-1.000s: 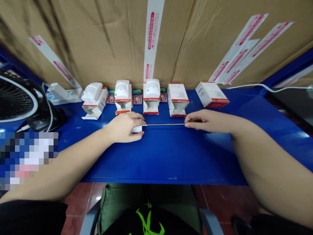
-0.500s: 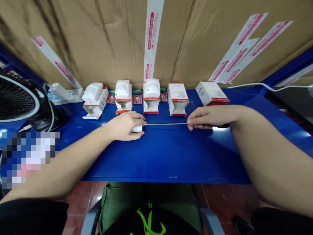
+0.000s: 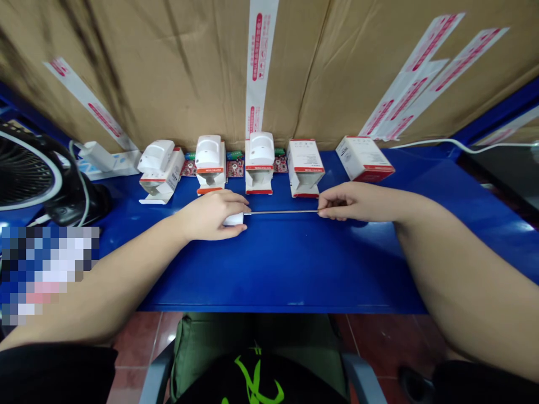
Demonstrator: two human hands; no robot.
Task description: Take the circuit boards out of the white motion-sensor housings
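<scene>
My left hand (image 3: 213, 214) is closed over a small white device (image 3: 234, 219) lying on the blue table (image 3: 286, 264). My right hand (image 3: 349, 202) pinches the handle end of a thin screwdriver (image 3: 281, 212), whose metal shaft runs leftward and meets the white device's right end. Most of the device is hidden under my fingers. The screwdriver's handle is hidden inside my right hand.
Along the back stand three white detectors (image 3: 261, 148) on small red-and-white boxes, plus two more boxes (image 3: 364, 157), with red circuit boards (image 3: 236, 168) behind. A black fan (image 3: 29, 174) sits at the left. Taped cardboard (image 3: 261, 62) forms the back wall. A white cable (image 3: 463, 147) runs at right.
My right hand rolled slightly on the screwdriver, its wrist rising and then settling back. My left hand and the white device stayed put.
</scene>
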